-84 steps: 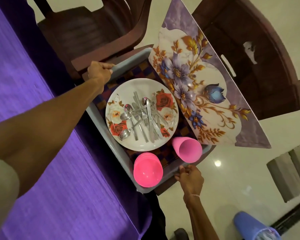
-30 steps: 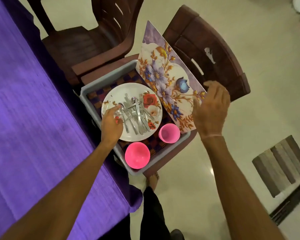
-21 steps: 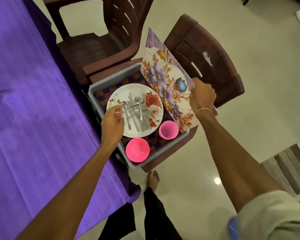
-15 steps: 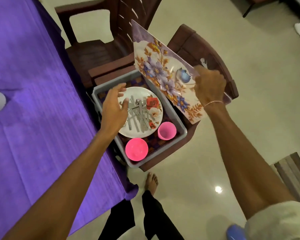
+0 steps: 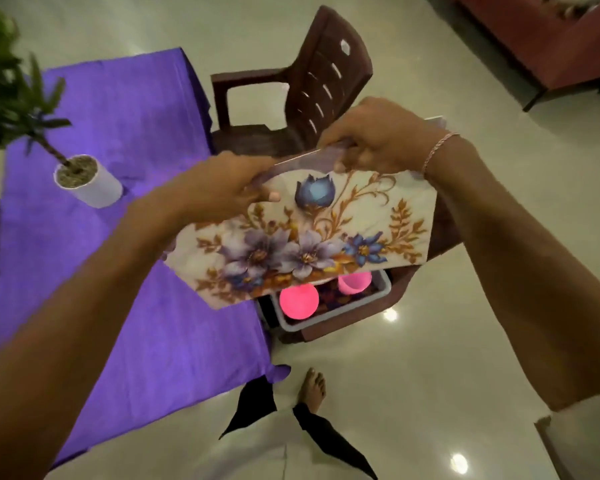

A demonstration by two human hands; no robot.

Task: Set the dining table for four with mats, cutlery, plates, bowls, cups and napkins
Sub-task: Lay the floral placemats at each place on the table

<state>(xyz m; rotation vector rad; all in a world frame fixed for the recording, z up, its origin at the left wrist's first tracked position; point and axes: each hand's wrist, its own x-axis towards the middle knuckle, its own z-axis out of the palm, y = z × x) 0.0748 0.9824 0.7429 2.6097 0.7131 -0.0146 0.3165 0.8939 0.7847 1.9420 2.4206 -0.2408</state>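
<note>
Head view: a bare foot (image 5: 312,389) stands on the pale floor beside the purple-clothed surface (image 5: 136,341). Both hands hold a floral rectangular placemat (image 5: 309,237) in the air. The left hand (image 5: 222,188) pinches its far edge, thumb on the print, and the right hand (image 5: 378,140) curls round the same edge. Below the placemat, a grey plastic tray (image 5: 383,285) holds two pink plastic cups (image 5: 298,301). Beyond stands a brown plastic chair (image 5: 319,74).
</note>
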